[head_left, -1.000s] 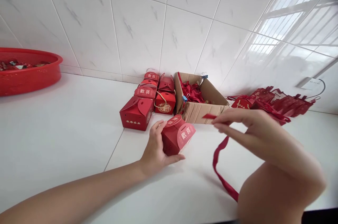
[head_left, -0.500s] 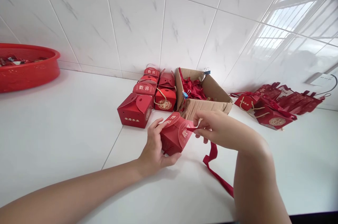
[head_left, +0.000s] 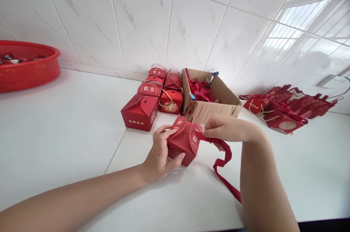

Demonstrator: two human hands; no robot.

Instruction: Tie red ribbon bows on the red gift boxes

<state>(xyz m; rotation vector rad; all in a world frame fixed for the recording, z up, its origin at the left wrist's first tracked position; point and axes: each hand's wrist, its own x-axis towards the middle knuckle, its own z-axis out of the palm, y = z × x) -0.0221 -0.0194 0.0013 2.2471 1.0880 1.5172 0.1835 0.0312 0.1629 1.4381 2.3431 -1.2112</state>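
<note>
A red paper gift box (head_left: pixel 183 140) with gold lettering on its rounded top flaps stands tilted on the white counter. My left hand (head_left: pixel 164 151) grips it from the left, thumb on the front side and fingers over the top. At its right flap, my right hand (head_left: pixel 220 130) pinches a dark red ribbon (head_left: pixel 224 153). The ribbon's near end meets the slot area of that flap; whether it passes through is hidden. Its long tail curls down over the counter and goes out of sight behind my right forearm.
Several closed red gift boxes (head_left: pixel 139 113) stand behind to the left. Beside them is an open cardboard box (head_left: pixel 214 111) of red ribbons, with binder clips on its rim. More red boxes with ribbons (head_left: pixel 284 117) sit at right. A red plastic basket (head_left: pixel 30 73) is far left.
My right hand has drawn slightly right, and more ribbon now shows between the flap and its loose tail. The box has turned a little in my left hand, its lower front swinging right.
</note>
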